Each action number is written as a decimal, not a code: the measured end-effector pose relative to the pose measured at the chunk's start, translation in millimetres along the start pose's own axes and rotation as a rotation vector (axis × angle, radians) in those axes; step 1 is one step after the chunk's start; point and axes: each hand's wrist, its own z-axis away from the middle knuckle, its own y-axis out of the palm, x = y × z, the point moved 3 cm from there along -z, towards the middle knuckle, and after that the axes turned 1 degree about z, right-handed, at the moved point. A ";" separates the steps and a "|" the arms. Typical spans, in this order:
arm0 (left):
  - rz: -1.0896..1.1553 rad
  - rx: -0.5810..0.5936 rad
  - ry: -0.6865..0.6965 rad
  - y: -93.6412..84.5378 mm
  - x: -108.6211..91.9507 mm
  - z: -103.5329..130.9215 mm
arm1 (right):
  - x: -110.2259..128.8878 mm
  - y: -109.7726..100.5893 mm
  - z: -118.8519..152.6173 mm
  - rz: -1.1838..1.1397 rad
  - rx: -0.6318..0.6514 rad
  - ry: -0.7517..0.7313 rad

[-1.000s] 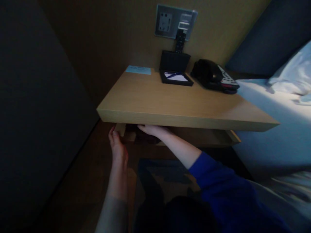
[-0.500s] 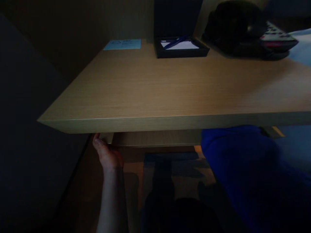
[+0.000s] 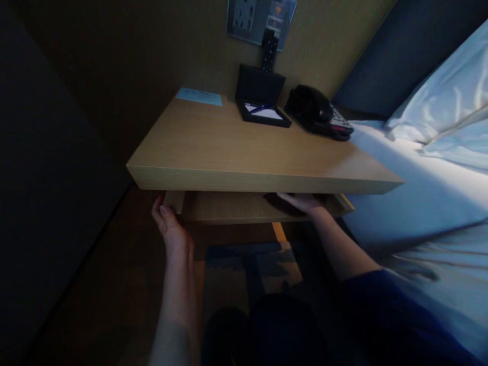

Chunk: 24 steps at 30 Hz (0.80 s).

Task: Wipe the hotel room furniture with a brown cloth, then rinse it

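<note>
A wooden bedside table has an open wooden shelf (image 3: 229, 206) under its thick tabletop (image 3: 236, 147). At the shelf's left end my left hand (image 3: 170, 221) grips the side panel (image 3: 174, 202), with the thumb at its front and the fingers on its outer side. My right hand (image 3: 301, 202) reaches into the shelf near its right end, palm down, fingers stretched out to the left. The tabletop's edge partly covers that hand. Below it lies a dark patch, a shadow or a dark object; I cannot tell which.
On the tabletop stand a blue card (image 3: 199, 96), an open black box (image 3: 263, 96) with a notepad and pen, and a black telephone (image 3: 318, 113). A remote (image 3: 269, 51) hangs at the wall panel (image 3: 246, 18). The bed (image 3: 385, 157) adjoins the right side.
The view has moved back and turned, showing the whole tabletop and the bed. My right forearm and hand now show inside the shelf; before, only the blue sleeve showed. My left hand stays at the panel.
</note>
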 end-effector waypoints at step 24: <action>0.031 0.047 -0.240 -6.6 3.0 4.6 | -100.1 -24.4 88.4 0.034 -0.428 0.070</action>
